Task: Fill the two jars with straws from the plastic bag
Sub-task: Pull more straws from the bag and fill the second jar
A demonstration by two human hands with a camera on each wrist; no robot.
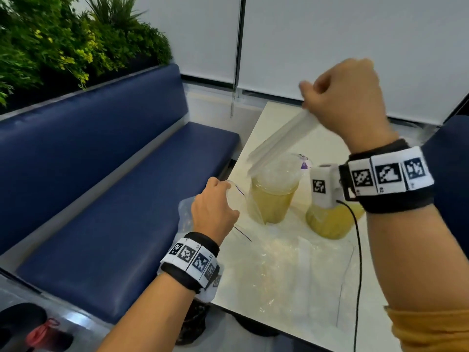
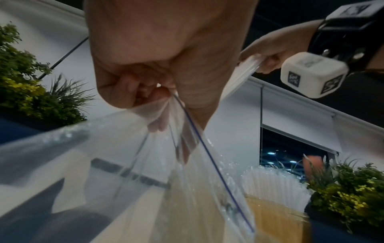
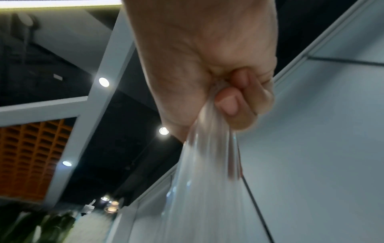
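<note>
Blue bench beside table; plants behind

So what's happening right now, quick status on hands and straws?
Right hand grips a bundle of straws, lifted over the left jar. Left hand holds the plastic bag open by its rim. Nothing blocking.

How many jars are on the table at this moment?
2. One jar stands mid-table, right of the left hand; the other jar stands to its right, partly hidden behind the right wrist camera. Both look yellowish.
</note>
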